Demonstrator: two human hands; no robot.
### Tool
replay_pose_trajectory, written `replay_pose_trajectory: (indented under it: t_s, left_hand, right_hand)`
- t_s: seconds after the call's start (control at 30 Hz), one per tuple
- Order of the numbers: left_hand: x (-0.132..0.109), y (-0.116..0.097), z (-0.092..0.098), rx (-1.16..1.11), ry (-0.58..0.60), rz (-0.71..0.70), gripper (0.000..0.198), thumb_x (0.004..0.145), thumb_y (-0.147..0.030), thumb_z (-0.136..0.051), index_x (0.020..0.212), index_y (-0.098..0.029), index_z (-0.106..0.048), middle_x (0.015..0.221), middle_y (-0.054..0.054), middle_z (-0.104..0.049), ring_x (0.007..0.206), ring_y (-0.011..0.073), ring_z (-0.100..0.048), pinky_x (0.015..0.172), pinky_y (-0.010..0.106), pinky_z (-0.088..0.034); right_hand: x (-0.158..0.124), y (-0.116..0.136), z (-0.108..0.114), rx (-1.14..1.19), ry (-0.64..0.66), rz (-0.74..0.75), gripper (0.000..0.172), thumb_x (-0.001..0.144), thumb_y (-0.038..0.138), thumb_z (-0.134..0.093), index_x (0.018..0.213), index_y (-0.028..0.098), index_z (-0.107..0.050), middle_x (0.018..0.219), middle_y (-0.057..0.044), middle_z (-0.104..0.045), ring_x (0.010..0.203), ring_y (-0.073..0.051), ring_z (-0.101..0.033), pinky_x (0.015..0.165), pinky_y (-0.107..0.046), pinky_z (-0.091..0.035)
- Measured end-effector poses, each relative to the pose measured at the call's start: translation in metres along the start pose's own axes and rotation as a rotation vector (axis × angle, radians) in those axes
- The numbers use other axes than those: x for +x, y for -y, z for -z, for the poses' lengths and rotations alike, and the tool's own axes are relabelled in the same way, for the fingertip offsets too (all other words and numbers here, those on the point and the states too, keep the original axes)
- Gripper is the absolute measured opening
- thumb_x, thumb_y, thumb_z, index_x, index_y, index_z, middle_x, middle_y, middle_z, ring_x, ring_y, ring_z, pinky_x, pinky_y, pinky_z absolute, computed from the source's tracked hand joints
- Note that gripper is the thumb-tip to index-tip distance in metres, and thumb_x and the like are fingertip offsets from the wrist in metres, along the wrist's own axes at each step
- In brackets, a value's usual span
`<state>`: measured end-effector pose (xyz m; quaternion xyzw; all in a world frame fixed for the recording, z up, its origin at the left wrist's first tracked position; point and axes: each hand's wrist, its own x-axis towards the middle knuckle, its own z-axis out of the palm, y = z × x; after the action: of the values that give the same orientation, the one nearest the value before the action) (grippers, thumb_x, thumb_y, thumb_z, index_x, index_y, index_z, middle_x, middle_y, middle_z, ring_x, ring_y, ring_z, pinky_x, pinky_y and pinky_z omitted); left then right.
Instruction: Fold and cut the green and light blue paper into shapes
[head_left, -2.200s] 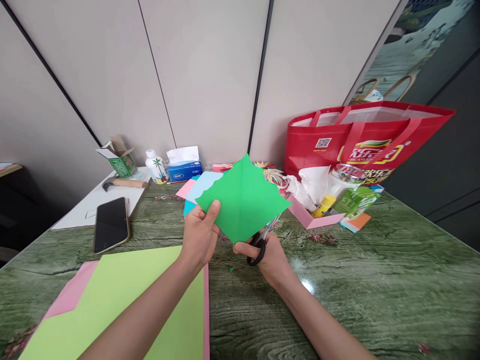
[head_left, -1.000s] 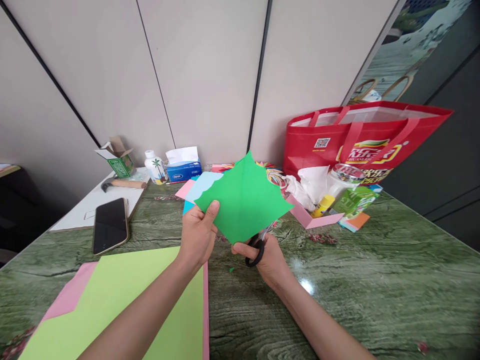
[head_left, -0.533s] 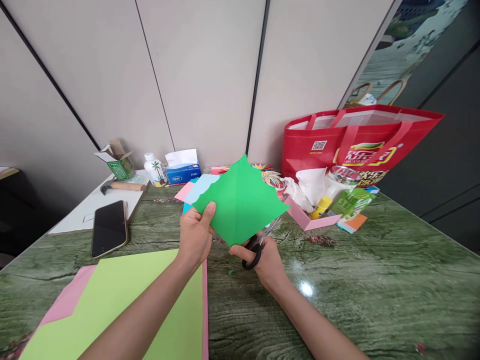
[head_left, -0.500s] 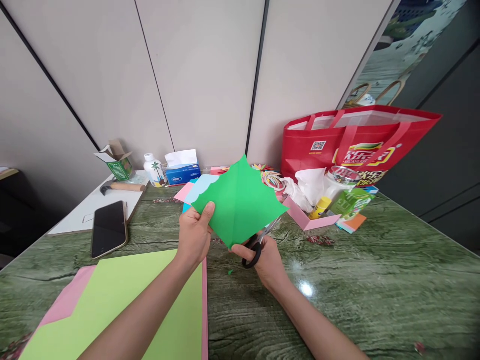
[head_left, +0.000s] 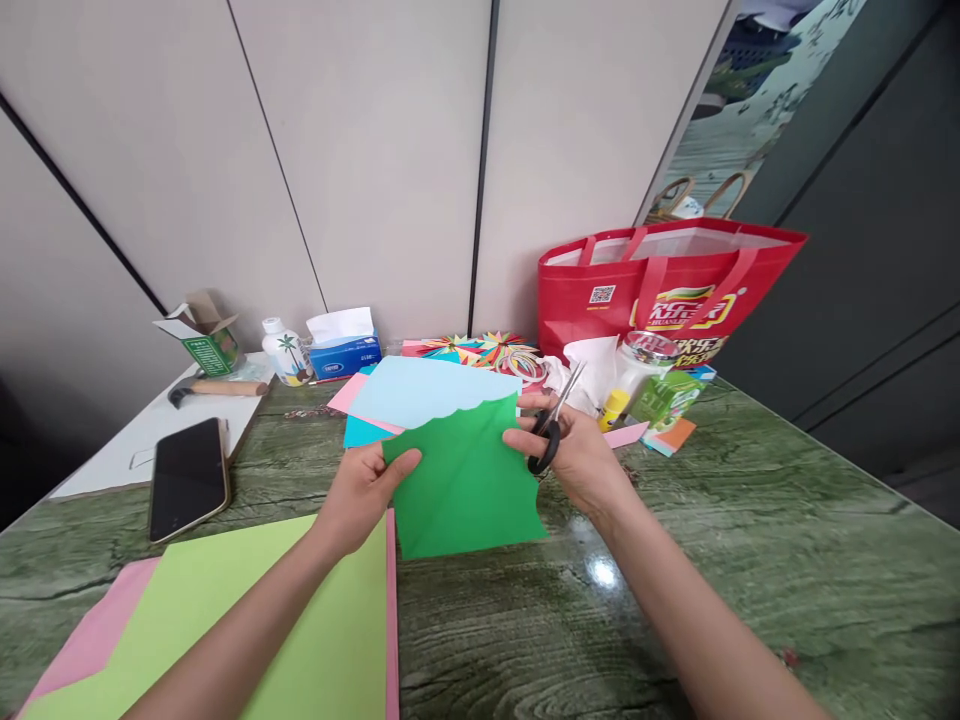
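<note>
A green paper sheet [head_left: 463, 480] with wavy cut edges is held low over the green marbled table [head_left: 750, 560]. My left hand [head_left: 365, 490] pinches its left edge, thumb on top. My right hand [head_left: 576, 455] is closed round black-handled scissors [head_left: 553, 425], blades pointing up and away, while its fingertips touch the sheet's upper right corner. Light blue, pink and cyan sheets [head_left: 420, 392] lie just behind the green one.
Light green and pink sheets [head_left: 247, 630] lie at the near left. A phone [head_left: 187, 478] rests on a white board, beside a hammer [head_left: 214, 387], small carton, bottle and tissue box [head_left: 343, 345]. A red bag [head_left: 660, 290], jar, glue stick and paper craft pieces stand at the back right.
The green sheet has been turned and lowered toward the table. My right hand with the scissors moved from under the sheet up to its right corner. The camera shifted right.
</note>
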<state>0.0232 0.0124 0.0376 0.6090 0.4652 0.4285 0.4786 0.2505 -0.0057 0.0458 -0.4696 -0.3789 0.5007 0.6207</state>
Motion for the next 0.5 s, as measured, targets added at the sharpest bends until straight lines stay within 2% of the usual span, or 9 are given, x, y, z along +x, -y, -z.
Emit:
replay_pose_trajectory:
  t_s: [0.07,0.23,0.4,0.5]
  left_hand:
    - [-0.004,0.004,0.005,0.052,0.040,0.005,0.037,0.067,-0.050,-0.066,0.055,-0.017,-0.056,0.045,-0.003,-0.050,0.049,0.0141,-0.049,0.044,0.024,-0.038]
    - [-0.011,0.015,0.014,0.062,0.134,0.032,0.035,0.071,-0.050,-0.063,0.059,-0.017,-0.057,0.051,-0.001,-0.055,0.050,0.0155,-0.051,0.047,0.027,-0.042]
    - [-0.012,0.020,0.015,0.073,0.153,0.097,0.036,0.070,-0.051,-0.064,0.061,-0.016,-0.061,0.053,0.002,-0.059,0.054,0.0192,-0.056,0.048,0.029,-0.045]
    - [-0.011,0.019,0.013,0.045,0.196,0.109,0.034,0.069,-0.050,-0.065,0.065,-0.016,-0.063,0.057,0.003,-0.062,0.055,0.0190,-0.057,0.050,0.030,-0.047]
  right_hand:
    - [-0.002,-0.004,-0.002,0.012,0.012,-0.017,0.050,0.040,0.022,-0.086,0.082,0.018,-0.059,0.059,0.007,-0.057,0.055,-0.008,-0.052,0.053,-0.021,-0.040]
    - [-0.006,-0.017,-0.001,0.062,0.045,-0.045,0.045,0.044,0.021,-0.085,0.081,0.018,-0.060,0.062,0.006,-0.059,0.054,-0.007,-0.051,0.051,-0.020,-0.038]
    - [-0.005,-0.023,0.006,0.014,0.089,-0.035,0.041,0.048,0.024,-0.084,0.083,0.018,-0.063,0.062,0.005,-0.056,0.054,-0.007,-0.047,0.049,-0.020,-0.035]
    - [-0.005,-0.025,0.007,-0.046,0.044,-0.008,0.042,0.047,0.028,-0.084,0.082,0.018,-0.063,0.059,0.006,-0.051,0.050,-0.007,-0.042,0.045,-0.021,-0.032]
